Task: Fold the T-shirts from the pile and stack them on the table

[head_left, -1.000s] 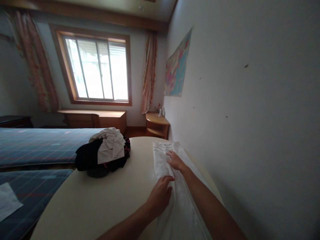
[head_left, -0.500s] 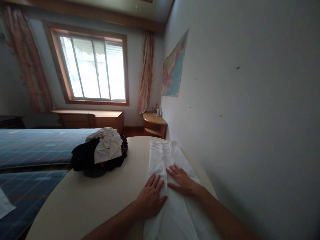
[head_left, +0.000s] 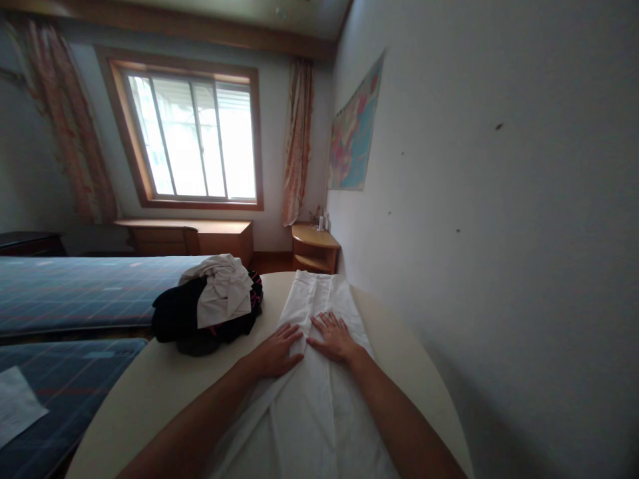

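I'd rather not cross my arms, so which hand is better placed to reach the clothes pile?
Probably your left hand: it rests at the left edge of the white cloth, nearer the clothes pile than your right hand.

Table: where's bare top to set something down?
Bare on the table: near left, between the clothes pile, left forearm and rim; a strip at right, between right forearm, white cloth and rim. Crowded: the middle, with the cloth, left hand and right hand; far left, with the pile.
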Demonstrator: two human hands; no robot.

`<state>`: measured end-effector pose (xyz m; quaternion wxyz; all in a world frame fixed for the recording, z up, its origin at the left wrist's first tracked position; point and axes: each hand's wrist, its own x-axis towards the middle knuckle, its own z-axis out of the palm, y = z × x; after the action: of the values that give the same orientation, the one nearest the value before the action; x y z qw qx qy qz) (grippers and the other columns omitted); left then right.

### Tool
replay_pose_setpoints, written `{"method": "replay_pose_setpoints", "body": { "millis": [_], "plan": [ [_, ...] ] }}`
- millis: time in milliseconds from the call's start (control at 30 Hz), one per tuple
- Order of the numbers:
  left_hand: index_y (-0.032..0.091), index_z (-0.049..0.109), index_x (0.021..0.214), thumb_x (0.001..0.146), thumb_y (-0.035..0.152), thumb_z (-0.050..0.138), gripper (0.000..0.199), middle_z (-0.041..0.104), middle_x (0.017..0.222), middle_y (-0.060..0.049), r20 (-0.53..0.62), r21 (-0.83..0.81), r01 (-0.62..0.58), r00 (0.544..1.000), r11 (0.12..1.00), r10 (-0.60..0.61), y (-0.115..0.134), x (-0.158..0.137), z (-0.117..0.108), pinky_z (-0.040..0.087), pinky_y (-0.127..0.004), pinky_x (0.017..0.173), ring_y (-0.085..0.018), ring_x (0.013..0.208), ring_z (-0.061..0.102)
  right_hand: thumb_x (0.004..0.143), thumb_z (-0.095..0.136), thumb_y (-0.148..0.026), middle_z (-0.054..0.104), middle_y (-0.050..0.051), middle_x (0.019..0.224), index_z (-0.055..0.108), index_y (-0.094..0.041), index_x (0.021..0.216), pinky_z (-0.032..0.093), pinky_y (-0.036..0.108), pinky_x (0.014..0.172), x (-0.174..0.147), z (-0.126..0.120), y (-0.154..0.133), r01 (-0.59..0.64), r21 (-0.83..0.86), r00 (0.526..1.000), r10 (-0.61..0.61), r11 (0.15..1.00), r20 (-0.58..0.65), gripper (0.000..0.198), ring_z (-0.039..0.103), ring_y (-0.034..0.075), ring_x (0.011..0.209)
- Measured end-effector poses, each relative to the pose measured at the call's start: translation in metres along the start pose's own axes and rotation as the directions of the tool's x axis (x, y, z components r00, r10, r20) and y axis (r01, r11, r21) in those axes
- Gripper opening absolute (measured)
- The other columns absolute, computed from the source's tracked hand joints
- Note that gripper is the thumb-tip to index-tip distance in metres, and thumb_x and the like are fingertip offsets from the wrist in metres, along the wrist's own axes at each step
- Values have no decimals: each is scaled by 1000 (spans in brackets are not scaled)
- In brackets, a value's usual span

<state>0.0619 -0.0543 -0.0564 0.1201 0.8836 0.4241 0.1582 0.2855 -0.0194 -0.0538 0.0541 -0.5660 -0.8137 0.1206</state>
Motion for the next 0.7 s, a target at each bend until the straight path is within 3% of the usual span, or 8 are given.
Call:
{"method": "replay_pose_setpoints", "body": {
  "millis": [167, 267, 400, 567, 633, 700],
  "plan": [
    [21, 57, 131, 89, 40, 55, 45, 49, 145, -11, 15, 11, 74, 997, 997, -74, 16, -17, -11, 32, -38, 114, -25, 136, 41, 91, 42, -65, 27, 6, 160, 32, -31, 151, 7, 50, 118, 3, 4, 2, 17, 0, 995, -17, 1000, -94, 70, 11, 28, 149],
    [24, 62, 118, 82, 39, 62, 39, 57, 132, -9, 45, 54, 90, 995, 995, -92, 32, -42, -25, 40, -35, 106, -26, 125, 50, 94, 46, -51, 38, 4, 155, 39, -29, 148, 11, 48, 118, 0, 8, 3, 32, 21, 984, -28, 999, -174, 59, 19, 26, 147],
    [23, 63, 104, 76, 34, 64, 31, 62, 115, -10, 96, 148, 201, 972, 968, -216, 49, -72, -38, 46, -37, 94, -28, 110, 58, 93, 49, -33, 54, 4, 143, 49, -27, 142, 14, 44, 118, -4, 9, 0, 136, 31, 954, -122, 990, -275, 49, 31, 24, 142],
    [18, 58, 114, 82, 24, 51, 33, 70, 104, -14, 262, 196, 341, 885, 919, -384, 68, -92, -43, 48, -41, 84, -31, 97, 67, 93, 43, -20, 60, 5, 135, 56, -24, 135, 29, 33, 112, -8, 4, -8, 202, 30, 951, -189, 979, -245, 44, 51, 19, 126],
    [19, 54, 120, 82, 21, 50, 38, 71, 104, -13, 292, 155, 339, 881, 928, -371, 74, -96, -46, 47, -39, 84, -30, 98, 67, 94, 41, -18, 59, 5, 138, 55, -24, 136, 32, 31, 109, -9, 3, -11, 194, 18, 959, -185, 981, -215, 45, 51, 18, 126],
    [22, 50, 126, 83, 23, 52, 43, 71, 100, -9, 280, 66, 310, 907, 948, -316, 77, -99, -52, 46, -36, 85, -27, 98, 66, 94, 39, -17, 58, 6, 138, 52, -23, 139, 33, 31, 109, -11, 5, -14, 183, 11, 962, -177, 983, -208, 47, 50, 19, 127]
  ]
}}
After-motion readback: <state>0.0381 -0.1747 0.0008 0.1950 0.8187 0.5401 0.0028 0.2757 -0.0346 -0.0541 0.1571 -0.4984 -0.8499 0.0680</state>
